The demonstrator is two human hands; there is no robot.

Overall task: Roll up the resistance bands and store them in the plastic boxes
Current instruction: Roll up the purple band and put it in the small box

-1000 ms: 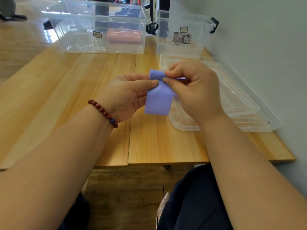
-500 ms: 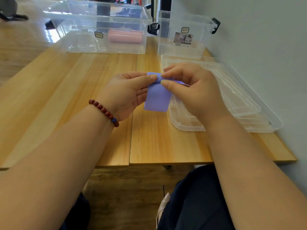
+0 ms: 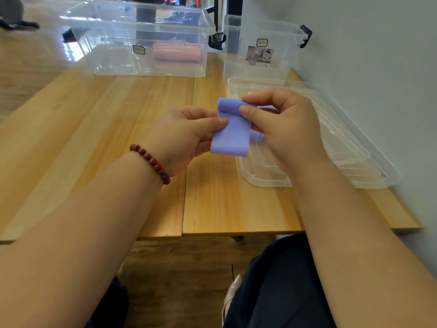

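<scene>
**Item:** purple resistance band (image 3: 230, 136), held in the air over the wooden table (image 3: 118, 138), just beside the stacked clear lids (image 3: 354, 147).
**Condition:** I log its top edge curled into a small roll, with a flat tail hanging below.
**Left hand** (image 3: 184, 138): pinches the band's left edge.
**Right hand** (image 3: 283, 129): thumb and forefinger pinch the roll.
**Step, by my judgement:** rolling, early on; storing has not begun.
**Next:** wind the roll down the tail, tight and square, then carry it to a box.
**Stored:** a pink roll (image 3: 177, 52) lies in the large clear box (image 3: 113, 60).
**Change:** the roll shows fuller than half a second ago; the hands are in the same place.
</scene>
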